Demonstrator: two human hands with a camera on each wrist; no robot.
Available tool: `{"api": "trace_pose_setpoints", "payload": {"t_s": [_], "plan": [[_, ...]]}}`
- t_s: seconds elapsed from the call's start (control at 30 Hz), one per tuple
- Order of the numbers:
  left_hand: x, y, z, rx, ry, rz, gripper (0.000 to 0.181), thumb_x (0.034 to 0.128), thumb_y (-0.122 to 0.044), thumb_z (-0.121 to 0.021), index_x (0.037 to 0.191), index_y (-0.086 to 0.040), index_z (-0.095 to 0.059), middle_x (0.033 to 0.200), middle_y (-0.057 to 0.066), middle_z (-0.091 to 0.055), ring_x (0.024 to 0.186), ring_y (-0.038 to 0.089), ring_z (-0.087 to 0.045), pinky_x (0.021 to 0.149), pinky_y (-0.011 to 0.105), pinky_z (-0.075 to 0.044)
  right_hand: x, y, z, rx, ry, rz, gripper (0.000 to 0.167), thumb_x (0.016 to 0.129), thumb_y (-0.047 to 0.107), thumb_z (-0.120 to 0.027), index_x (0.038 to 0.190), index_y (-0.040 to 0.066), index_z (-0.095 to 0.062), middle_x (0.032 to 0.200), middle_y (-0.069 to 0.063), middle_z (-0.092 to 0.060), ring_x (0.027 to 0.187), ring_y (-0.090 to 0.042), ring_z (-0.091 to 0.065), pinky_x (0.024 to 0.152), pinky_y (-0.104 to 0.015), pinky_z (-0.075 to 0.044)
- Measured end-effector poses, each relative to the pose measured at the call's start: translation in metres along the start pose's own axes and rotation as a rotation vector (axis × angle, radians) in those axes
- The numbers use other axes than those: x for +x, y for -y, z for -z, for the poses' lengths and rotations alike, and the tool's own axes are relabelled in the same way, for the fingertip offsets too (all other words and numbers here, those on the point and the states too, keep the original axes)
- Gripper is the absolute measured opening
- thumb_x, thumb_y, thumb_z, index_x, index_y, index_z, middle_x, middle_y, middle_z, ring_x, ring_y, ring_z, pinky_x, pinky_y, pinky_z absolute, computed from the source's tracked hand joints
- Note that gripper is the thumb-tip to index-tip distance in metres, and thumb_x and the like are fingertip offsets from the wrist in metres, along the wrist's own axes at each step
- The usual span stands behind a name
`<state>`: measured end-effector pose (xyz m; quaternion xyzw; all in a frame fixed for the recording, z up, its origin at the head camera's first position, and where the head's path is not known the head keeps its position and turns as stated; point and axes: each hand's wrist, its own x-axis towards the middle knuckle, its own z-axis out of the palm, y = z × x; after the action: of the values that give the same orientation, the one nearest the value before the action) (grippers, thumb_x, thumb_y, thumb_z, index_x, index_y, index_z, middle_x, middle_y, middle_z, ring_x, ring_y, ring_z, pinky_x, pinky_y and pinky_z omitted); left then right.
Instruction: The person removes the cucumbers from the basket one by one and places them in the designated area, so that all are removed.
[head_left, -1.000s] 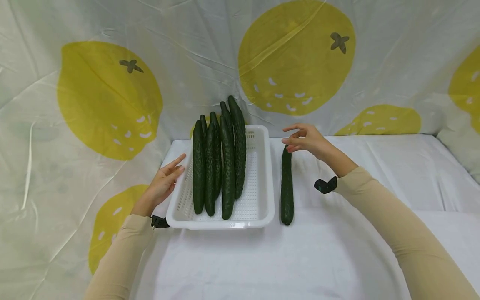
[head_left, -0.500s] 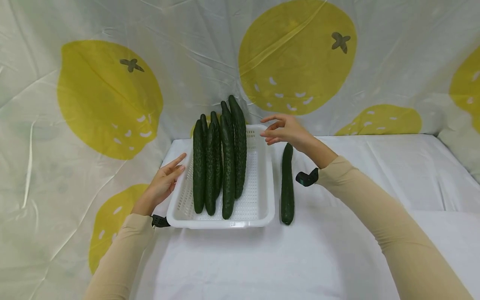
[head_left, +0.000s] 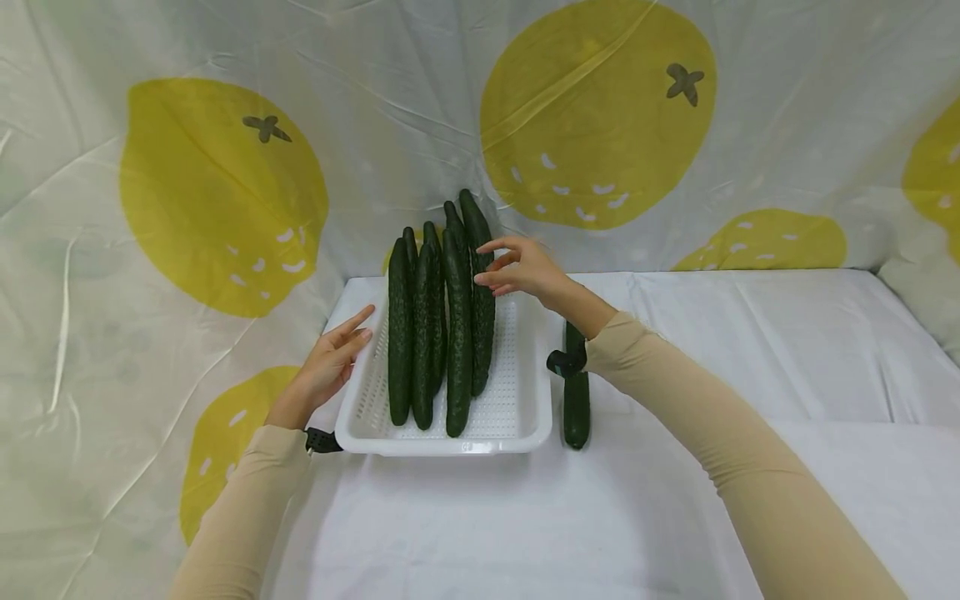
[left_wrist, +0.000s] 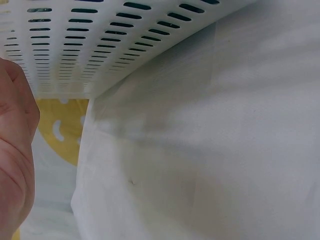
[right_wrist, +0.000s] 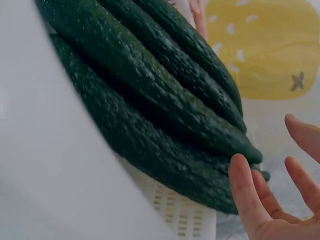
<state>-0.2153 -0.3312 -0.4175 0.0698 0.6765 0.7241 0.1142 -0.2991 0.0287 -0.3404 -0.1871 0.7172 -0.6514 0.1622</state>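
Note:
Several dark green cucumbers lie lengthwise in a white plastic basket, their far ends jutting past its back rim. At the basket's left side is my left hand, fingers extended along the rim. Over the far end of the rightmost cucumber hovers my right hand, fingers apart and holding nothing. The right wrist view shows its fingertips close to the cucumber ends; whether they touch cannot be made out. Right of the basket lies a single cucumber, partly covered by my right wrist's camera.
White cloth covers the table. A curtain with printed lemons hangs behind and along the left. In the left wrist view the slotted basket wall rises above the cloth.
My right hand has moved left from the far end of the single cucumber, across the basket's right rim, to above the cucumbers inside. The left hand and basket have stayed put.

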Motion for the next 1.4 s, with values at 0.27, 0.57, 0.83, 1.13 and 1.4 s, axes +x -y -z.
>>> {"api": "trace_pose_setpoints", "payload": {"t_s": [0.27, 0.57, 0.83, 1.13, 1.4], "plan": [[0.000, 0.000, 0.000, 0.007, 0.002, 0.000, 0.059, 0.1067, -0.009, -0.046, 0.160, -0.009, -0.020, 0.118, 0.002, -0.061, 0.093, 0.009, -0.065, 0.073, 0.023, -0.057, 0.014, -0.008, -0.028, -0.020, -0.050, -0.034, 0.053, 0.089, 0.005, -0.075, 0.139, 0.004, -0.056, 0.126, -0.026, -0.053, 0.106, -0.042, -0.061, 0.089, -0.047, -0.055], [0.000, 0.000, 0.000, 0.020, 0.002, -0.003, 0.058, 0.1068, -0.009, -0.046, 0.160, -0.010, -0.021, 0.120, 0.003, -0.060, 0.092, 0.009, -0.065, 0.072, 0.023, -0.057, 0.019, -0.014, -0.046, -0.087, -0.105, -0.074, 0.053, 0.087, 0.004, -0.078, 0.137, 0.010, -0.060, 0.130, -0.022, -0.051, 0.105, -0.035, -0.061, 0.089, -0.046, -0.055], [-0.001, 0.000, -0.001, 0.007, -0.004, 0.004, 0.059, 0.1065, -0.009, -0.047, 0.160, -0.010, -0.021, 0.116, 0.001, -0.061, 0.088, 0.009, -0.065, 0.069, 0.022, -0.057, 0.020, -0.016, -0.054, -0.119, -0.104, -0.083, 0.056, 0.087, 0.002, -0.077, 0.140, 0.010, -0.058, 0.137, -0.021, -0.048, 0.111, -0.038, -0.059, 0.088, -0.045, -0.056], [-0.001, 0.000, -0.001, 0.000, -0.005, 0.007, 0.058, 0.1067, -0.010, -0.047, 0.160, -0.012, -0.023, 0.117, 0.001, -0.060, 0.084, 0.007, -0.064, 0.067, 0.020, -0.055, 0.021, -0.020, -0.060, -0.106, -0.112, -0.118, 0.052, 0.088, 0.000, -0.075, 0.137, 0.009, -0.061, 0.139, -0.021, -0.047, 0.114, -0.037, -0.058, 0.088, -0.046, -0.055], [0.000, 0.000, 0.000, 0.006, -0.015, 0.013, 0.058, 0.1065, -0.010, -0.048, 0.160, -0.014, -0.025, 0.121, 0.001, -0.059, 0.090, 0.008, -0.065, 0.072, 0.020, -0.056, 0.022, -0.022, -0.068, -0.120, -0.085, -0.116, 0.049, 0.090, -0.003, -0.071, 0.136, 0.009, -0.062, 0.145, -0.020, -0.042, 0.127, -0.036, -0.049, 0.088, -0.045, -0.055]]}}
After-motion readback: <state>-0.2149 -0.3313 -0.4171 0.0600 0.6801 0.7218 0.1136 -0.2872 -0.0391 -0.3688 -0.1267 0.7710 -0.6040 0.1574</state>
